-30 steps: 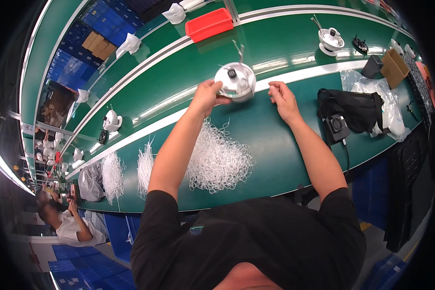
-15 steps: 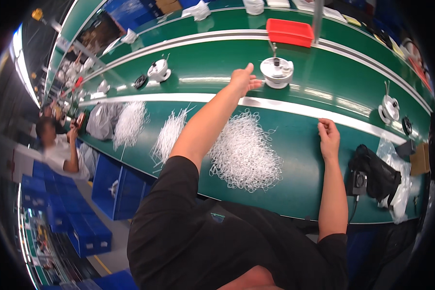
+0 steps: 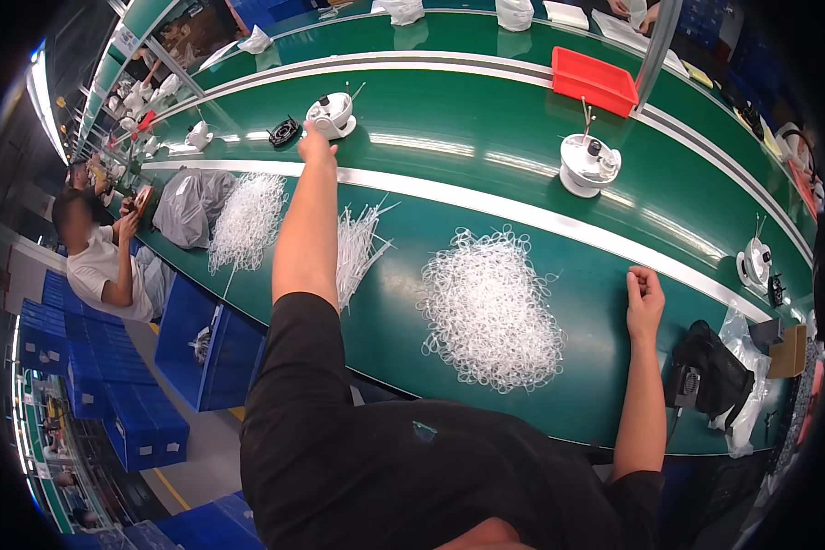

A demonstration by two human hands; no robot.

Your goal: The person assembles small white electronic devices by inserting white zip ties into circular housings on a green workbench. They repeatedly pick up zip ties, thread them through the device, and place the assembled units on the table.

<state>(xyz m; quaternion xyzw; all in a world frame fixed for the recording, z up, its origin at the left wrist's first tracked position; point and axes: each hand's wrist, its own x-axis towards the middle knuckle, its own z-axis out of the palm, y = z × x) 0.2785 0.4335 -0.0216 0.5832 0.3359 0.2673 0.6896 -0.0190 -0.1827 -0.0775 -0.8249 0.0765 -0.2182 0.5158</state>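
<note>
Far left: seated person (image 3: 103, 266) in white top; grey bag (image 3: 189, 209) on the counter (image 3: 598, 362), pile of white ties (image 3: 247, 220) just beside it.

Beyond the counter's white edge, on the green surface (image 3: 463, 105): black part (image 3: 284, 133), round and openwork, just left of a white unit (image 3: 336, 112) with upright wires.

Left hand (image 3: 316, 147) stretched out to this unit's near side, fingers overlapping it; cannot tell whether they grasp it.

Smaller bunch of ties (image 3: 357, 252) right of left forearm. Mid-counter: large heap of looped ties (image 3: 493, 316).

Second unit (image 3: 589, 167) stands farther right, near the red tray (image 3: 594, 82).

Right hand (image 3: 646, 298) raised over the counter near its white edge, fingers loosely curled; cannot tell whether anything is in them.

Far right: third unit (image 3: 754, 264), black bag (image 3: 722, 371), brown box (image 3: 786, 352).
</note>
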